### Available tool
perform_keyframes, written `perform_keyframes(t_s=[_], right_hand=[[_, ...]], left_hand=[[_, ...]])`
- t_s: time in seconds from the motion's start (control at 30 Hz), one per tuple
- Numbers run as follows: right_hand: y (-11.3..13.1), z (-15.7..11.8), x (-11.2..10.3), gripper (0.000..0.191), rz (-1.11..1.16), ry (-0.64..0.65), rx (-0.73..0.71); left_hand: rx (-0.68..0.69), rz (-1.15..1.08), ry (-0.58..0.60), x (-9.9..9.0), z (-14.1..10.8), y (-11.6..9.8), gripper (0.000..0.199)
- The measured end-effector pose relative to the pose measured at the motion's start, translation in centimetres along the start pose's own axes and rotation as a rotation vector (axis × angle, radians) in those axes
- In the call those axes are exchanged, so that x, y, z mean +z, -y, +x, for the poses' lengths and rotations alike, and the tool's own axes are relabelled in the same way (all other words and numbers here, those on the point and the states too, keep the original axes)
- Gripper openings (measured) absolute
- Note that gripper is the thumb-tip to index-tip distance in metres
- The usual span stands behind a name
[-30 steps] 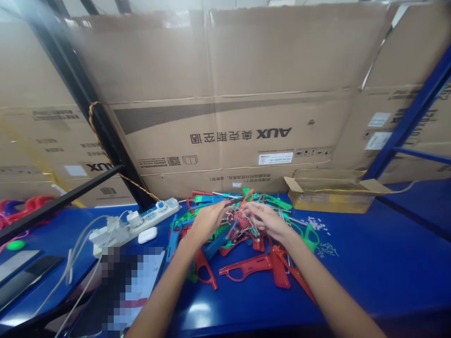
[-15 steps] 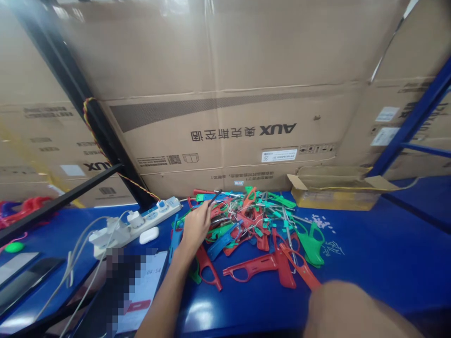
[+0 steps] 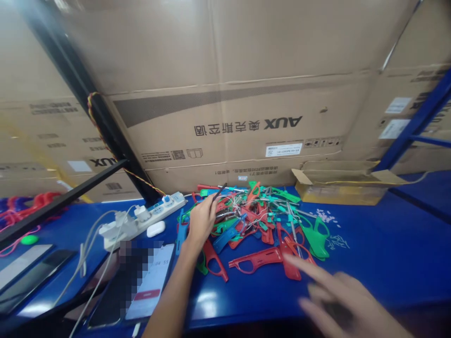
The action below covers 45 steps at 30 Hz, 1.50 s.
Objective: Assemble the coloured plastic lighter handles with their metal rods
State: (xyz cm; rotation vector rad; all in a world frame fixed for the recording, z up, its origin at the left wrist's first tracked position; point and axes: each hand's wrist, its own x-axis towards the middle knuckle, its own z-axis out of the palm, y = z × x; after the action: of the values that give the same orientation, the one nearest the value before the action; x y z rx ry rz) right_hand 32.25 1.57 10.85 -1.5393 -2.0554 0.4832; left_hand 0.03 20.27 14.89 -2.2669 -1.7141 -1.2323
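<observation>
My left hand [image 3: 202,218] is closed at the left edge of a tangled pile, and a slim dark rod [image 3: 220,191] sticks up from its fingers. The pile holds red, green and blue plastic pistol-shaped lighter casings with trigger rings, mixed with metal tubes and thin white wires. A blue casing [image 3: 227,236] lies just right of that hand. My right hand [image 3: 341,300], smeared by motion, is at the lower right with its index finger stretched out and thumb apart. That fingertip is nearest a red casing [image 3: 259,258] and an overlapping red piece [image 3: 291,264]. A green casing [image 3: 317,239] lies farther right.
A power strip [image 3: 157,212] with plugs, a white earbud case [image 3: 155,229] and a phone with lit screen [image 3: 150,286] lie left. An open cardboard box [image 3: 338,193] stands back right, near small pale bits [image 3: 326,216] and thin metal pieces [image 3: 337,242]. Large cartons [image 3: 246,103] wall the back.
My right hand has come forward into fuller view, its index finger now extended toward the red casings. My left hand keeps the dark rod at the pile. The camera view has shifted slightly.
</observation>
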Motion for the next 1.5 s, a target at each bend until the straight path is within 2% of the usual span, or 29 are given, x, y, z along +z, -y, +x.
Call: perform_keyframes(t_s=[0.07,0.17,0.27,0.33,0.4,0.47,0.57,0.63,0.7,0.77,0.83,0.93,1.03,1.1,1.2,1.27,1.37,1.5], right_hand=[[-1.5,0.6,0.3,0.056,-0.186,0.006,0.02],[-4.4,1.0,1.2,0.048,-0.437,-0.01,0.018],[-6.4,1.7,1.2,0.045,-0.496,-0.037,-0.024],[-6.3,3.1,0.3,0.044,-0.497,-0.06,-0.067],[-5.0,5.6,-1.1,0.042,-0.465,-0.117,-0.133],[-2.4,8.8,-2.5,0.041,-0.36,-0.198,-0.236],[2.5,13.7,-4.0,0.049,-0.244,-0.486,-0.365],[5.4,16.4,-4.1,0.052,-0.305,-0.614,-0.435],[7.2,18.4,-3.6,0.055,-0.462,-0.564,-0.541],[7.6,19.5,-2.4,0.048,-0.551,-0.462,-0.618],[6.9,20.0,-0.8,0.037,-0.55,-0.407,-0.647],[4.7,20.0,1.0,0.034,-0.477,-0.419,-0.639],[2.5,19.9,1.3,0.032,-0.367,-0.478,-0.581],[1.5,19.9,0.8,0.03,-0.273,-0.552,-0.511],[0.7,19.9,-0.3,0.035,-0.113,-0.674,-0.394],[0.7,19.9,-0.8,0.038,-0.02,-0.719,-0.348],[1.1,19.8,-1.2,0.041,0.084,-0.723,-0.333],[1.2,19.8,-1.5,0.042,0.2,-0.666,-0.331]], left_hand=[[0.007,-0.024,-0.015,-0.1,0.0,-0.1,0.029],[0.01,-0.053,-0.051,-0.2,-0.1,-0.3,0.029],[0.022,-0.071,-0.088,-0.3,-0.2,-0.4,0.028],[0.042,-0.076,-0.106,-0.2,-0.3,-0.5,0.027],[0.076,-0.078,-0.115,-0.1,-0.4,-0.7,0.027],[0.127,-0.077,-0.107,0.0,-0.6,-1.1,0.027],[0.205,-0.054,-0.075,0.2,-0.8,-1.6,0.029],[0.246,-0.028,-0.057,0.4,-0.9,-1.8,0.031],[0.284,-0.01,-0.044,0.6,-0.9,-2.0,0.034],[0.322,-0.007,-0.034,0.8,-0.9,-2.1,0.034],[0.359,-0.015,-0.018,1.0,-1.0,-2.4,0.032],[0.38,-0.037,0.013,1.1,-1.1,-3.0,0.035],[0.301,-0.04,-0.015,1.3,-1.1,-3.6,0.047],[0.235,-0.019,-0.01,1.6,-0.7,-3.7,0.04],[0.166,0.042,0.096,2.3,0.7,-3.8,0.024],[0.117,0.104,0.186,3.2,2.1,-4.2,0.027],[0.046,0.205,0.322,4.7,4.5,-5.5,0.023],[-0.043,0.3,0.489,6.5,7.1,-7.6,0.034]])
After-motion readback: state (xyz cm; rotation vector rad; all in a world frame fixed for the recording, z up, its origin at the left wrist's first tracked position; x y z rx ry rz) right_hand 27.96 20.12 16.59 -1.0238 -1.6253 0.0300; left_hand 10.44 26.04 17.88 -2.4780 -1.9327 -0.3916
